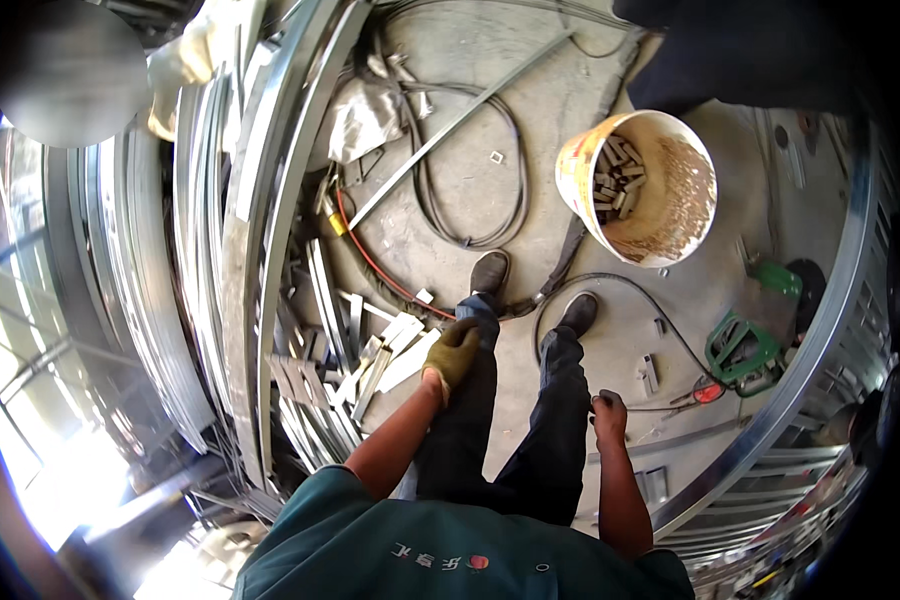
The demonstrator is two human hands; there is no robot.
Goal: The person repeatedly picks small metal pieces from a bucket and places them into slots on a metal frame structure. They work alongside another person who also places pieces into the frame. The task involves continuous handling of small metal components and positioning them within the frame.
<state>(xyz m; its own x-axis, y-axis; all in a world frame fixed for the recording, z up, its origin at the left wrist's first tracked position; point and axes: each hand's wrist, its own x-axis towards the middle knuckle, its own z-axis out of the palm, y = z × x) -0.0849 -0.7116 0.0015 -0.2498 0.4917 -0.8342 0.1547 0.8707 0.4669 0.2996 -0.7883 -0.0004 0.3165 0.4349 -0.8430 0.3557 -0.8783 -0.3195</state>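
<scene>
My left hand (452,352), in a yellow-brown work glove, lies against my left trouser leg (468,410) near the knee. Its fingers look loosely extended, and I see nothing held in it. Low beside my right leg (560,400) hangs my right hand (609,420). Its fingers are curled, with something dark at their tips that I cannot make out. To the left of my gloved hand lie short metal offcuts (395,350) in a loose pile. Ahead and to the right is a bucket (685,190) holding many small metal pieces (618,178).
Long metal profiles (205,240) are stacked along the left. Black cables (520,190) loop across the concrete floor around my feet. A long metal strip (460,130) lies ahead. At right are a green power tool (740,345) and a curved-looking metal rail (820,340). A dark-clothed person (740,50) is at the upper right.
</scene>
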